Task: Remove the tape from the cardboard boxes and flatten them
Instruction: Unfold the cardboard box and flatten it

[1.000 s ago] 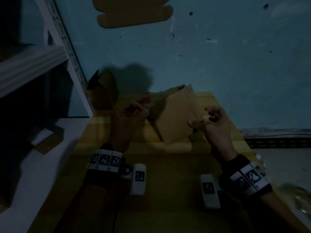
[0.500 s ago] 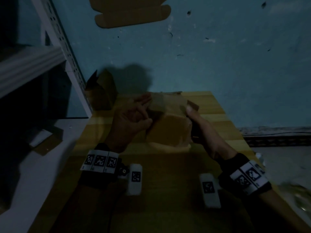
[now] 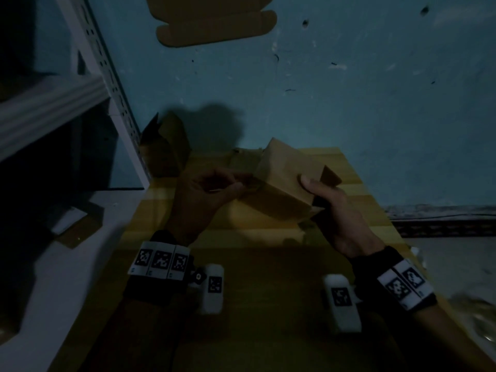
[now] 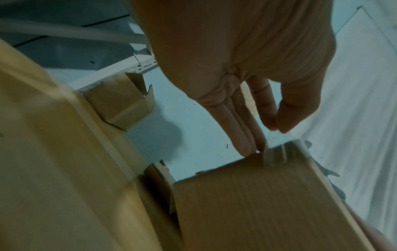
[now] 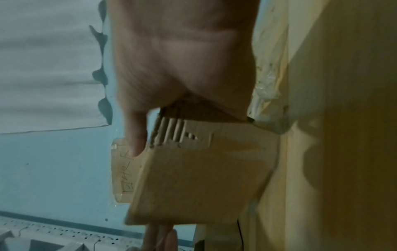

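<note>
i have turned the box [image 3: 281,181] since a second ago; my right hand [image 3: 330,205] now grips it above the surface [image 3: 268,264], my left hand [image 4: 247,68] pinching the tape [image 4: 277,152] end, ready to peel.

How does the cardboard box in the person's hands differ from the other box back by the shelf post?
The held box is lifted, tilted, and gripped by the right hand; the far box rests on the table, untouched. The left hand pinches clear tape on the held box; the far box's flaps stand open. Both are brown cardboard.
</note>
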